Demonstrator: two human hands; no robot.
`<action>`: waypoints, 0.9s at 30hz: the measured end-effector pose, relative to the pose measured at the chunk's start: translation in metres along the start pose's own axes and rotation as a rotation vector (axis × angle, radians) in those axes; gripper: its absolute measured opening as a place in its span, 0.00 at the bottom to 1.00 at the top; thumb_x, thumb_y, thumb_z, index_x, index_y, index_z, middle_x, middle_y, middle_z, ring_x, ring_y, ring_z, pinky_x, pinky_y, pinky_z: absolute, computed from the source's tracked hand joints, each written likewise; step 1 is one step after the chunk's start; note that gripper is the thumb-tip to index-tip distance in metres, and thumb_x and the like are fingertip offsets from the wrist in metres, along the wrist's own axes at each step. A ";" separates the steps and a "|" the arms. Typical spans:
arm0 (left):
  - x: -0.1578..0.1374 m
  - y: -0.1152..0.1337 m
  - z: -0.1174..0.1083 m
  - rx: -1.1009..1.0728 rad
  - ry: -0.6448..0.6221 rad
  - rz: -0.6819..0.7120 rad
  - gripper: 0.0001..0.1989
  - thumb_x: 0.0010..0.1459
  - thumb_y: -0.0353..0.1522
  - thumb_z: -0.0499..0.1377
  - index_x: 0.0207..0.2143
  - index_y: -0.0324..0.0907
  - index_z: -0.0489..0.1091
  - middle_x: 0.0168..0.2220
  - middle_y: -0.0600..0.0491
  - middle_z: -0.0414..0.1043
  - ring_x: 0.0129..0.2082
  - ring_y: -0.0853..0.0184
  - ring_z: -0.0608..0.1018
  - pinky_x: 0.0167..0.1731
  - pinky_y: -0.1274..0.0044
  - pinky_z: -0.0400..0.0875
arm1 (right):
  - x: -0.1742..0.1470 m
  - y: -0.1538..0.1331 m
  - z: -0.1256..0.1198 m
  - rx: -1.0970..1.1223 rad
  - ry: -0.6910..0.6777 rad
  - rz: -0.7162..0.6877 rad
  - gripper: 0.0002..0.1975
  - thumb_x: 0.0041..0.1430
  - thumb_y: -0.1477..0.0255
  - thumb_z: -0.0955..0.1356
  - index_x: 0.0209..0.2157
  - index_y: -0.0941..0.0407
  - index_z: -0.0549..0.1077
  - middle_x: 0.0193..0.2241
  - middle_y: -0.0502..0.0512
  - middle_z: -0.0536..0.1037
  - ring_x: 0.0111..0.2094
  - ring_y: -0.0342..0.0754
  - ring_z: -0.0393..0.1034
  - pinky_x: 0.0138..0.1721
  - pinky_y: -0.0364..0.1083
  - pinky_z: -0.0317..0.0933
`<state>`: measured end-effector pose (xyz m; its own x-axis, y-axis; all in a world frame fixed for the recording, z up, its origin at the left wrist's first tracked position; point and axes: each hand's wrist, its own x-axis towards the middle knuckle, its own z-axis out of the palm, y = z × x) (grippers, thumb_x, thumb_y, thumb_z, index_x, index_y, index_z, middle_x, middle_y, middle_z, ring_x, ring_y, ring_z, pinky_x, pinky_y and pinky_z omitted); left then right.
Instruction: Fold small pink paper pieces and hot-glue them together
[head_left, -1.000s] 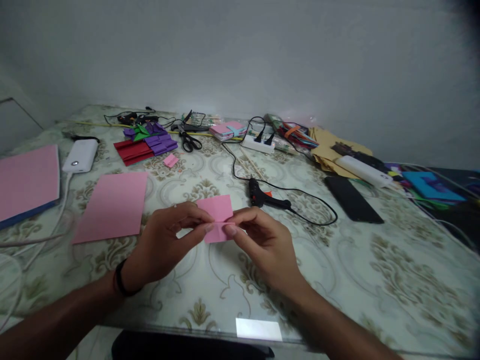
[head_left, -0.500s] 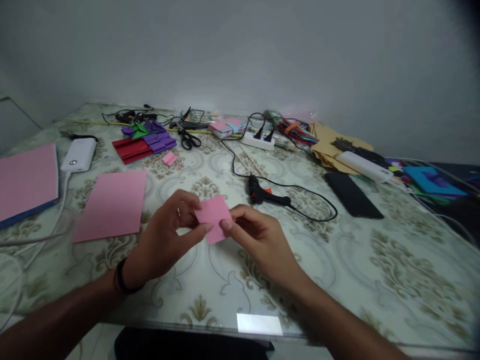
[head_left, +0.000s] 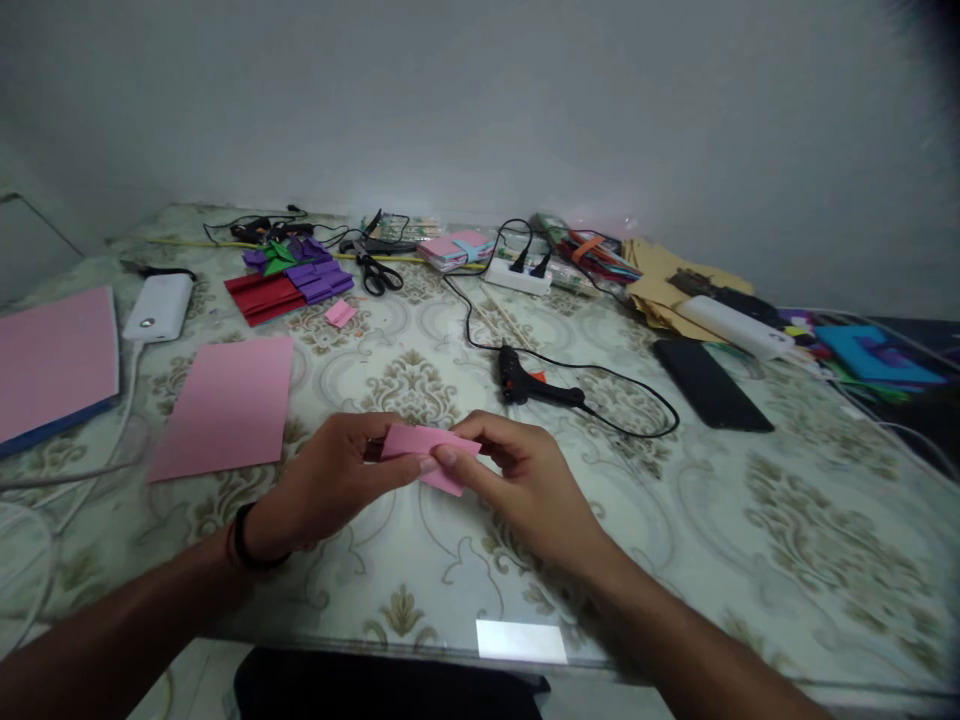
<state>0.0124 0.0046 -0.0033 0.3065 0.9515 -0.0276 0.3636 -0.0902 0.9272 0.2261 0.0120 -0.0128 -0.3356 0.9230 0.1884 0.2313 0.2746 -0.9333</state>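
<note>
A small piece of pink paper (head_left: 431,442) is held between both hands above the front middle of the table. It looks bent or folded along the line where the thumbs press. My left hand (head_left: 349,465) pinches its left side, the fingers partly hidden behind it. My right hand (head_left: 517,475) grips the right side, thumb on top and fingertips behind. The two thumb tips nearly meet on the paper. A larger pink sheet (head_left: 225,408) lies flat to the left of my left hand. Beyond my right hand rests a black glue gun (head_left: 540,385) with its cord.
Black-handled scissors (head_left: 379,272), folded purple paper (head_left: 324,280) and red paper (head_left: 262,297) lie farther back. A white power strip (head_left: 517,276) sits behind the glue gun, a black phone (head_left: 712,385) to the right. At left are a white power bank (head_left: 159,307) and a pink pad (head_left: 56,360).
The small pink paper has tipped and bent, so its upper part shows as a narrow band. My fingers have closed in, and the thumbs have moved closer together.
</note>
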 end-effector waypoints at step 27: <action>0.002 0.008 -0.003 -0.207 -0.031 -0.020 0.08 0.61 0.36 0.68 0.33 0.40 0.81 0.27 0.56 0.76 0.27 0.73 0.71 0.26 0.83 0.62 | 0.000 -0.003 -0.003 0.017 -0.046 0.014 0.18 0.64 0.61 0.74 0.25 0.56 0.74 0.22 0.47 0.73 0.26 0.42 0.66 0.29 0.43 0.57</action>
<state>0.0133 0.0062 0.0047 0.3295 0.9425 -0.0555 0.1826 -0.0059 0.9832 0.2278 0.0116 -0.0093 -0.3737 0.9134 0.1612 0.2208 0.2564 -0.9410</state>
